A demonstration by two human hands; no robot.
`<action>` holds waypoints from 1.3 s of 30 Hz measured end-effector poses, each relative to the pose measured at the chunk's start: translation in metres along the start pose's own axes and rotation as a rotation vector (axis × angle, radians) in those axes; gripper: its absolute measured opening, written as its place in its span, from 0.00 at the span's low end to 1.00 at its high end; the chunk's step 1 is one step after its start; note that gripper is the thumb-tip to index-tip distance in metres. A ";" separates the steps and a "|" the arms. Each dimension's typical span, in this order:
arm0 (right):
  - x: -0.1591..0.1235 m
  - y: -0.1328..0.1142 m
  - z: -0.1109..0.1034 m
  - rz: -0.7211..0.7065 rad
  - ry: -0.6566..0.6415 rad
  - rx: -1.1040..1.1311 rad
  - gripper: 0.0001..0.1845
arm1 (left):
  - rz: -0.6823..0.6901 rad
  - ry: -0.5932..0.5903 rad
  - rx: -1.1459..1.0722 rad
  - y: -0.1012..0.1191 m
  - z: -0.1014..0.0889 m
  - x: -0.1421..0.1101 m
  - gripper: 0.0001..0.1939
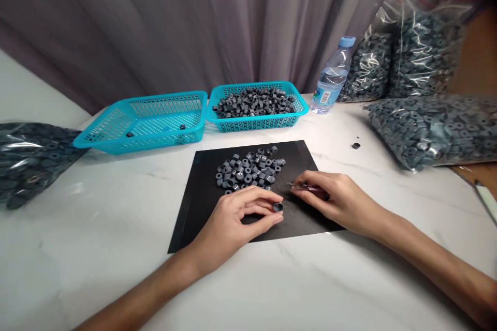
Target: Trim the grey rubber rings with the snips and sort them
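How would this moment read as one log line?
left hand: holds gray cap | right hand: holds small tool | cap pile: on black mat

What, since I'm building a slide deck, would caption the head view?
Left hand with a part, right hand with a tool, by piled parts on a mat.
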State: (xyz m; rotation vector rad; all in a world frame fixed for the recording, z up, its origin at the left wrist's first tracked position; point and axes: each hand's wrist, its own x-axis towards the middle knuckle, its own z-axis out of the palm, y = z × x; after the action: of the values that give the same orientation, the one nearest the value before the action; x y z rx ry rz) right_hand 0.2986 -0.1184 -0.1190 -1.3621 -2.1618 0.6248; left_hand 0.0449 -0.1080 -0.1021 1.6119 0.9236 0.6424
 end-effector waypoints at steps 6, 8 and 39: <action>0.002 0.004 -0.002 -0.002 0.004 -0.081 0.10 | -0.100 -0.057 -0.096 -0.002 -0.005 0.005 0.15; 0.002 0.006 -0.002 0.012 -0.001 -0.115 0.09 | -0.118 -0.061 -0.125 -0.003 -0.006 0.006 0.16; 0.002 0.008 0.002 0.031 -0.072 -0.166 0.07 | 0.428 1.048 0.724 0.003 -0.146 0.025 0.10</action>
State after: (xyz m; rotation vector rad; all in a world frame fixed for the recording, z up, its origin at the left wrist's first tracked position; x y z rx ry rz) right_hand 0.3020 -0.1135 -0.1248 -1.4824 -2.2973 0.5230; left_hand -0.0583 -0.0075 -0.0658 2.1436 1.7099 1.6844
